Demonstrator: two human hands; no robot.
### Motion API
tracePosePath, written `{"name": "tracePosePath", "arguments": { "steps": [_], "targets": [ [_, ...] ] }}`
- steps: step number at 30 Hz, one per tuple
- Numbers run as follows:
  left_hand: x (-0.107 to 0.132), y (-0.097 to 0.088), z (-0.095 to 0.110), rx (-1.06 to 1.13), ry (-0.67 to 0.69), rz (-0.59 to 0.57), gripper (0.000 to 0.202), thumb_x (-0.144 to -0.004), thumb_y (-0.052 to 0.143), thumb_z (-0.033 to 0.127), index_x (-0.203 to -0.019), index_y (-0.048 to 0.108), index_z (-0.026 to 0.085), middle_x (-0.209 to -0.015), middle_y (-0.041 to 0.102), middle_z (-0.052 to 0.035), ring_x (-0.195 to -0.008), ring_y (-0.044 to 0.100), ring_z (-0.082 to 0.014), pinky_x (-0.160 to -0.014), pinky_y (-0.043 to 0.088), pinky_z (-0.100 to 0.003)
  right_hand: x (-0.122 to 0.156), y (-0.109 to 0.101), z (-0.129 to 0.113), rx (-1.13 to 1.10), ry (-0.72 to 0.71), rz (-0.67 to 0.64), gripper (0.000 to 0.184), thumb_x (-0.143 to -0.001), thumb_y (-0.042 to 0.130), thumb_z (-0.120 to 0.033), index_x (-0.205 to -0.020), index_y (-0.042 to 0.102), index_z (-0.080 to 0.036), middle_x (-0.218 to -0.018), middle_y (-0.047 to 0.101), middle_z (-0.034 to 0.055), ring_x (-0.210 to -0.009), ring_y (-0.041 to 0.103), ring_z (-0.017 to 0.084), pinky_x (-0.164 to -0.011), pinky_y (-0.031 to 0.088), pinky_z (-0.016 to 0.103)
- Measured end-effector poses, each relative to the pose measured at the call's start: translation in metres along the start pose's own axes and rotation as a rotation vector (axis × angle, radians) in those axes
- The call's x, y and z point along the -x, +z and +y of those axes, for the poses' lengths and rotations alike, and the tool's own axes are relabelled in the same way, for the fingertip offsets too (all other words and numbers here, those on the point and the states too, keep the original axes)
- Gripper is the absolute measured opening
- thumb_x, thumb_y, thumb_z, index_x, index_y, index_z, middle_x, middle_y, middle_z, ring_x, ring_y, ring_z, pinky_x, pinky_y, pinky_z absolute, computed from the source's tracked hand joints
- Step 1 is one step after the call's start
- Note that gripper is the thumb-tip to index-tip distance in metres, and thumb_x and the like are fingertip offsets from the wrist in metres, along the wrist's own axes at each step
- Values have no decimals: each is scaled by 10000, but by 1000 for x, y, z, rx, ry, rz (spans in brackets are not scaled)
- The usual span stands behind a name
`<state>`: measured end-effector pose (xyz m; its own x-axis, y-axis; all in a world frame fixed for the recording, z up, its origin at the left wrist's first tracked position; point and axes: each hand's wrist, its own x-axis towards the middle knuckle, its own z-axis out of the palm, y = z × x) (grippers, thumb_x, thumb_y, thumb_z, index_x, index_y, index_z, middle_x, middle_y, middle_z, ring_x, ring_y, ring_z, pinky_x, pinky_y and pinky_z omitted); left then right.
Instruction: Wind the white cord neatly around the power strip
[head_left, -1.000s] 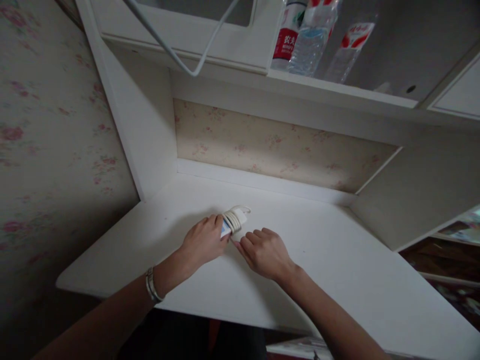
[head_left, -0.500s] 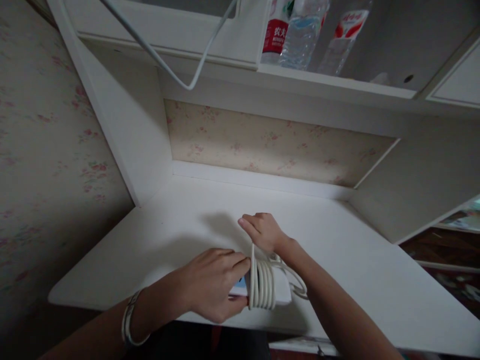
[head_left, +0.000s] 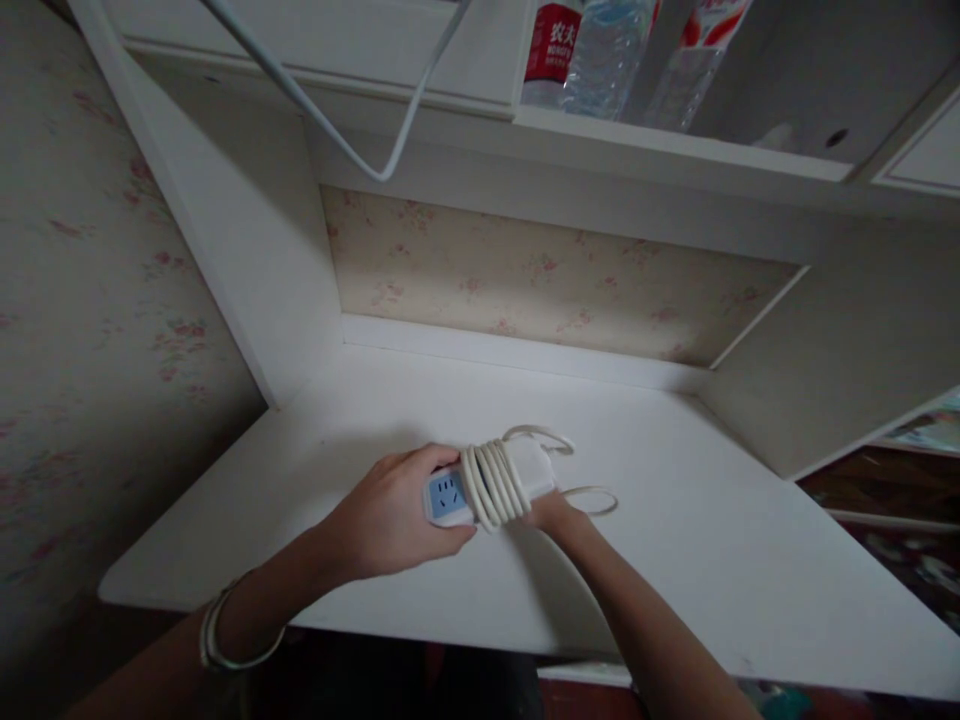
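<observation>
A white power strip [head_left: 450,494] with a blue socket face is held a little above the white desk [head_left: 697,560]. Its white cord [head_left: 491,482] is wound round it in several turns, with loose loops trailing to the right. My left hand [head_left: 390,520] is closed round the strip's left end. My right hand [head_left: 551,512] is under the strip's right end, mostly hidden by it, so its fingers cannot be seen.
A shelf [head_left: 675,150] above the desk carries three plastic water bottles [head_left: 600,55]. A white cable [head_left: 352,120] hangs from the upper cabinet at the left. Floral wallpaper [head_left: 97,320] covers the left and back walls. The desk's front edge is close to me.
The strip has been turned so its blue socket face shows and lifted towards the middle of the desk. My right hand came down from above the strip and went beneath its right end.
</observation>
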<state>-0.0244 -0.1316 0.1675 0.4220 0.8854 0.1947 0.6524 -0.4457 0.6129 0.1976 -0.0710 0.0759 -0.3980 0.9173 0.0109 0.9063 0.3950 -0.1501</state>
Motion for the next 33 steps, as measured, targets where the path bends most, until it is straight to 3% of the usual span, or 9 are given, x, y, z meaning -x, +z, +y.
{"name": "tracePosePath", "arguments": {
  "steps": [5,10,15,18,23,28,33],
  "targets": [
    [-18,1,-26,-60,-194,246,467,-661,695,440,-1033,518,218,-913,685,-37,-784,657,-204,-677,487,-298,26,0,-14,106,4,25,381,-980,269,-433,-1011,553,-182,-836,714,89,-711,677,242,-596,424,293],
    [-41,6,-57,-215,-310,324,459,-723,647,407,-1117,512,215,-980,690,-61,-869,664,-225,-729,482,-297,44,-13,-27,289,-79,11,177,-969,362,-289,-991,511,-197,-850,693,50,-642,657,193,-539,380,266],
    [-44,24,-59,-463,-189,191,255,-805,534,266,-1047,550,188,-960,687,-89,-853,659,-245,-710,473,-324,44,-47,-33,457,-292,109,114,-903,442,-113,-890,535,-178,-797,641,51,-656,603,183,-595,370,296],
    [-39,35,-52,-538,-74,120,260,-784,532,192,-1043,546,179,-985,682,-104,-897,646,-257,-750,472,-345,35,-70,-31,488,-413,157,129,-905,442,-104,-877,547,-174,-787,628,48,-678,577,179,-637,363,308],
    [-26,37,-36,-484,132,-63,299,-749,555,196,-1047,547,221,-999,680,-57,-949,628,-251,-806,456,-346,13,-95,-20,538,-393,244,136,-928,421,-122,-918,547,-172,-818,630,48,-675,560,171,-654,341,313],
    [-7,30,-13,-370,289,-245,333,-723,604,267,-1050,550,232,-975,672,-45,-923,628,-242,-820,453,-342,-6,-100,-17,512,-427,251,155,-960,398,-185,-976,552,-179,-858,645,59,-748,572,174,-671,332,299],
    [14,21,8,-218,346,-307,407,-712,628,282,-1101,519,232,-970,664,-35,-919,633,-221,-844,456,-334,-15,-80,-5,405,-349,186,237,-983,373,-323,-984,569,-189,-856,683,51,-699,587,162,-672,341,287]
  ]
}}
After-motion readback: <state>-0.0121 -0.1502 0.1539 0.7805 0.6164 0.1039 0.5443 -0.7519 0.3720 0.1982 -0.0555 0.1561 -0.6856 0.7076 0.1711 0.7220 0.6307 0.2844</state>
